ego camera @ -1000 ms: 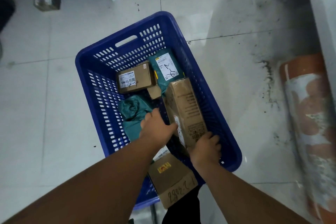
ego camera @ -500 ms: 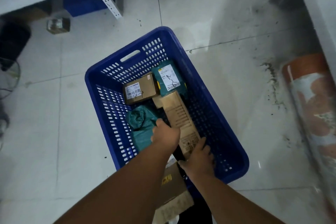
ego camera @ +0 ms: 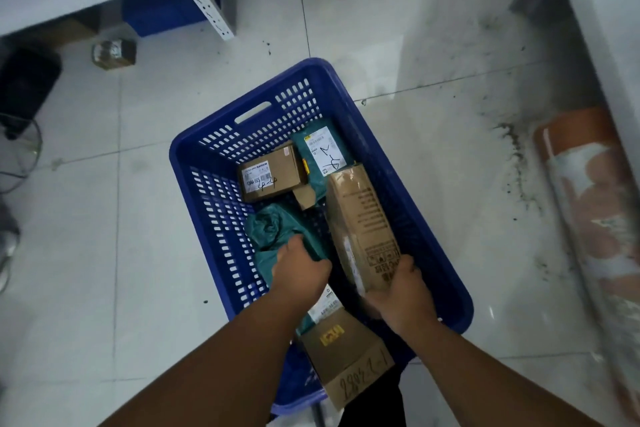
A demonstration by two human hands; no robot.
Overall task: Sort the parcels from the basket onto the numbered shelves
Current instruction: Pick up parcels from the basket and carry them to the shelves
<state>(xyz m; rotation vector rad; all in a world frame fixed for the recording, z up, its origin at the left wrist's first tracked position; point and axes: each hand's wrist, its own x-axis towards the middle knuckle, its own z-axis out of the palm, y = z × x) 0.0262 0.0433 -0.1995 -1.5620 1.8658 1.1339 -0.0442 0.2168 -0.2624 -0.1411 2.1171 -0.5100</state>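
A blue plastic basket (ego camera: pixel 207 191) stands on the floor with several parcels in it. My right hand (ego camera: pixel 403 291) grips the near end of a long brown carton (ego camera: pixel 360 218) that lies along the basket's right side. My left hand (ego camera: pixel 299 270) reaches into the basket and holds a crumpled green mailer bag (ego camera: pixel 273 229). At the far end lie a small brown box (ego camera: pixel 272 175) with a label and a green mailer (ego camera: pixel 320 149) marked by hand. Another brown box (ego camera: pixel 346 354) with a handwritten number sits at the near edge, between my forearms.
A grey metal shelf post (ego camera: pixel 204 0) stands at the back left, with a blue bin (ego camera: pixel 156 15) under the shelf. A second shelf frame (ego camera: pixel 588 28) runs down the right side, and a rolled orange-and-white sheet (ego camera: pixel 595 236) lies on the floor beside it. A small jar (ego camera: pixel 112 51) sits on the tiles.
My right hand has closed round the long carton's near end and shifted it toward the basket's right wall. My left hand stays on the green bag. The camera has tilted up slightly.
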